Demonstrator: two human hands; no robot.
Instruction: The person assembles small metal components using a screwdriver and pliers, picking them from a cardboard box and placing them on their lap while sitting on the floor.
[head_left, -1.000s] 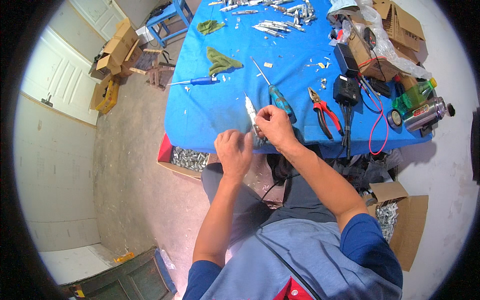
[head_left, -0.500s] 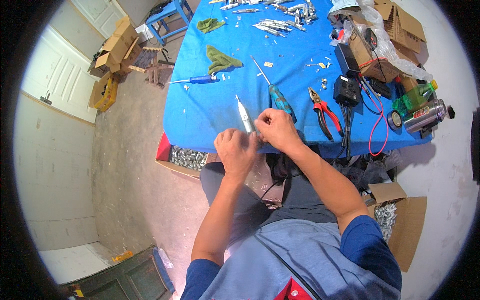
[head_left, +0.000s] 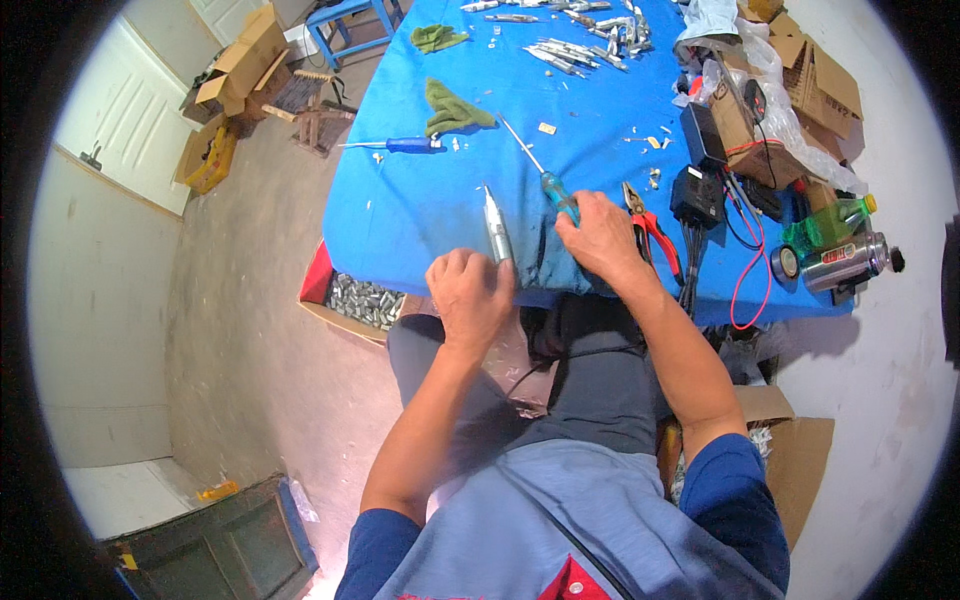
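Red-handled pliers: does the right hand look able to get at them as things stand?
Probably yes. The pliers lie beside the right hand, and nothing appears to lie on them. However, the hand covers part of the teal screwdriver handle.

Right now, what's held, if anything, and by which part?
The left hand holds a slim silver piece by its near end. The right hand is over the teal screwdriver's handle; whether it's gripped is unclear.

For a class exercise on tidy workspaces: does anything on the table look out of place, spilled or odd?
Yes. Pale scraps lie scattered across the blue cloth, like loose debris. The cloth looks darkened, perhaps soiled, along its near edge. At right, a silver flask lies on its side rather than upright.
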